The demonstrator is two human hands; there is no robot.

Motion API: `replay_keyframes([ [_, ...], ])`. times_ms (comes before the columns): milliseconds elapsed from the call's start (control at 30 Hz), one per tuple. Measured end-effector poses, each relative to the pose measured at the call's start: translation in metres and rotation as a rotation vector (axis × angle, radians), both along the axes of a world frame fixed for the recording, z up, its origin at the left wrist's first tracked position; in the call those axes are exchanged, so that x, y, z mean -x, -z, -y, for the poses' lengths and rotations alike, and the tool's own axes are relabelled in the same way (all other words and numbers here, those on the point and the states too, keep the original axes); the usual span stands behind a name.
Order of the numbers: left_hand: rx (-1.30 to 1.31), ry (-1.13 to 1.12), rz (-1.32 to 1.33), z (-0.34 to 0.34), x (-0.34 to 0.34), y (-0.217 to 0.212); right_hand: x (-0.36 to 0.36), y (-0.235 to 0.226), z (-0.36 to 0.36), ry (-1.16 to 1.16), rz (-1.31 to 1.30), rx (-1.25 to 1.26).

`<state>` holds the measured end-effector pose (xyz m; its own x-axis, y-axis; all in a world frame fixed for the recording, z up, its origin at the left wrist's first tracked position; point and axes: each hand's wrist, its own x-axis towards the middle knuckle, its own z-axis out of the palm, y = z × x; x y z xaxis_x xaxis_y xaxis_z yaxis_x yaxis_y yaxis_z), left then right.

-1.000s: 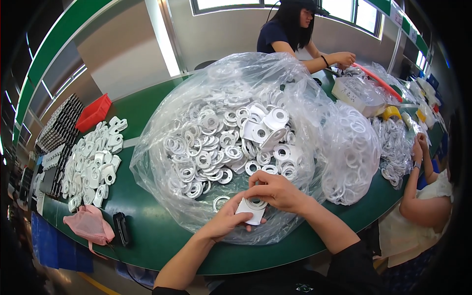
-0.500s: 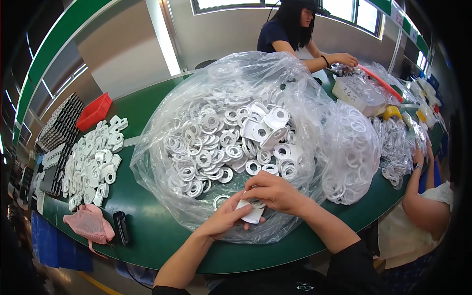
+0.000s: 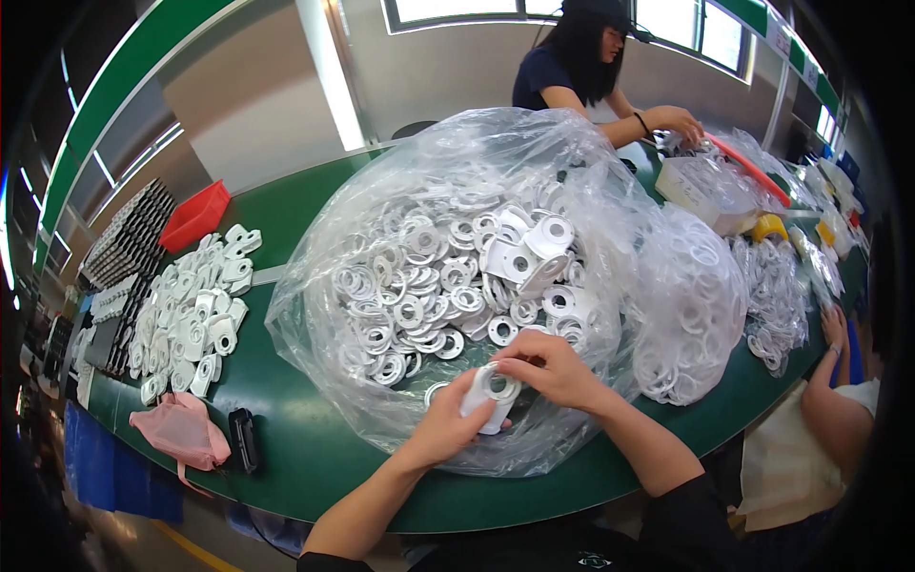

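Between my hands, over the near edge of an open clear plastic bag [image 3: 319, 367], is a white plastic bracket [image 3: 481, 405] with a round ring at its upper end. My left hand [image 3: 443, 419] grips its flat body, thumb across the front. My right hand [image 3: 545, 370] pinches the ring's upper edge with fingers and thumb; whether the ring is a separate piece I cannot tell. Just beyond, loose white rings [image 3: 410, 310] lie heaped in the bag, with several white brackets [image 3: 519, 257] piled on their right side.
At left lie a heap of white brackets [image 3: 191, 319], a red tray [image 3: 195, 217], stacked dark trays [image 3: 124, 234], a pink pouch [image 3: 181, 431] and a black device [image 3: 243, 440]. Right stands a filled bag of rings [image 3: 691, 305]. Two people work across and at right.
The bracket has turned more upright, so its ring now shows clearly. My right fingers have shifted to the ring's upper edge. The whole view has moved slightly.
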<state>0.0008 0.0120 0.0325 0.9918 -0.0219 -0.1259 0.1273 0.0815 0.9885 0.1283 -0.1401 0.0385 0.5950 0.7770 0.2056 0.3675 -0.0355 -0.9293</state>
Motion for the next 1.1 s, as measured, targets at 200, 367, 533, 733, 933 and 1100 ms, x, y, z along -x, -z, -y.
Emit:
replay_keyframes([
  [200,-0.415,-0.182,0.261,0.004,-0.001,0.006,-0.005,0.001,0.005,-0.094,-0.142,0.050],
  [367,-0.681,-0.220,0.329,0.001,-0.001,0.010,0.010,-0.005,0.001,-0.109,0.251,0.124],
  [533,-0.711,-0.141,0.300,-0.002,-0.002,0.007,0.005,0.000,0.002,-0.151,0.145,0.161],
  [733,-0.019,-0.384,0.277,0.010,-0.003,0.016,0.010,0.020,-0.010,0.129,-0.375,-0.181],
  [933,-0.059,-0.272,0.347,0.020,0.000,0.013,0.009,0.014,-0.005,0.190,-0.193,-0.057],
  [1100,-0.366,-0.255,0.245,0.004,-0.003,0.013,0.011,0.000,-0.002,0.005,0.133,0.067],
])
